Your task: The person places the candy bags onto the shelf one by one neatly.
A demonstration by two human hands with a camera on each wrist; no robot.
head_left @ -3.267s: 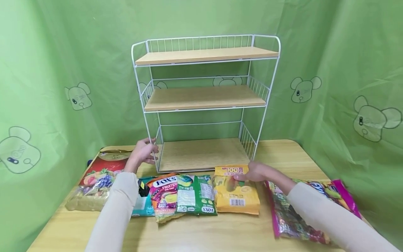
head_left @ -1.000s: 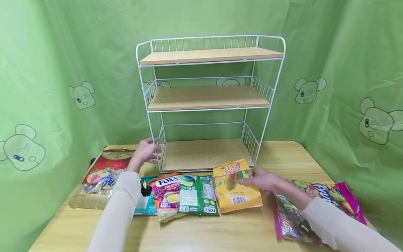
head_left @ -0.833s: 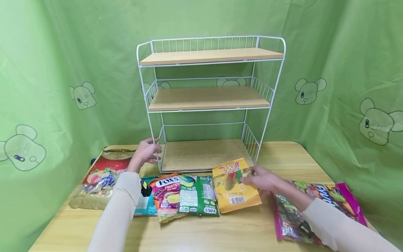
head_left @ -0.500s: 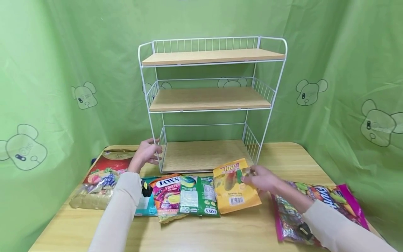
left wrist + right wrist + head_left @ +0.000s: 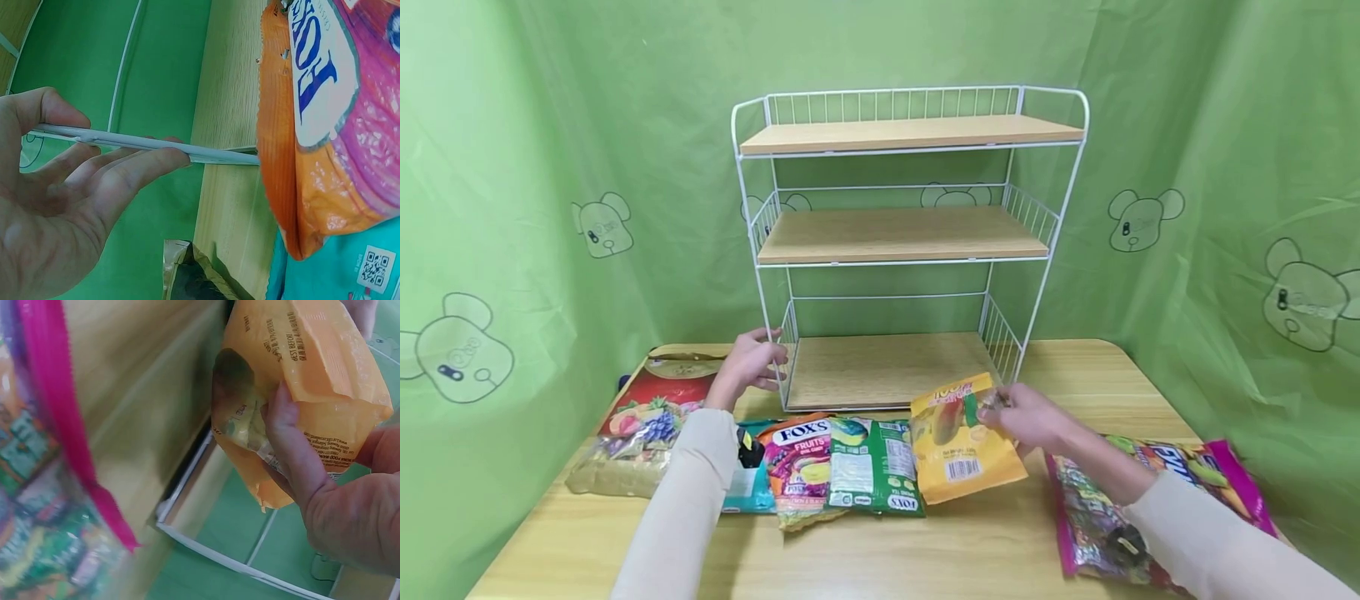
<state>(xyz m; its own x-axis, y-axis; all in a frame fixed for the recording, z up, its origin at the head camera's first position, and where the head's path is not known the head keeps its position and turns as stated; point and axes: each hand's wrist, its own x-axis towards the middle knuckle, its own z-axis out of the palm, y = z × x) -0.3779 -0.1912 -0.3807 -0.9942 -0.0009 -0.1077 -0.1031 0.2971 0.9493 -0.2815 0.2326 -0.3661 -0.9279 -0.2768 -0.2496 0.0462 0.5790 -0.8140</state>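
Observation:
My right hand (image 5: 1034, 415) grips the right edge of a yellow mango candy bag (image 5: 958, 450), tilted up off the table with its top near the bottom shelf. In the right wrist view the thumb presses one face of the bag and other fingers are behind it. My left hand (image 5: 752, 362) holds the front left post (image 5: 140, 141) of a white wire rack with wooden shelves, thumb on one side and fingers on the other. A green candy bag (image 5: 872, 467), an orange and purple Fox's bag (image 5: 797, 467) and a teal bag (image 5: 751, 492) lie overlapping left of the yellow one.
The three-tier rack (image 5: 902, 233) stands at the back of the wooden table (image 5: 850, 558). A red and gold bag (image 5: 658, 408) lies at the left, under my left forearm. A pink-edged candy bag (image 5: 1086, 533) lies at the right under my right forearm. Green curtains (image 5: 1210, 275) enclose the table.
The yellow bag, earlier lying flat with my right hand on it, has tilted and lifted at its top and right edge. My left hand stays on the post. The view has shifted slightly.

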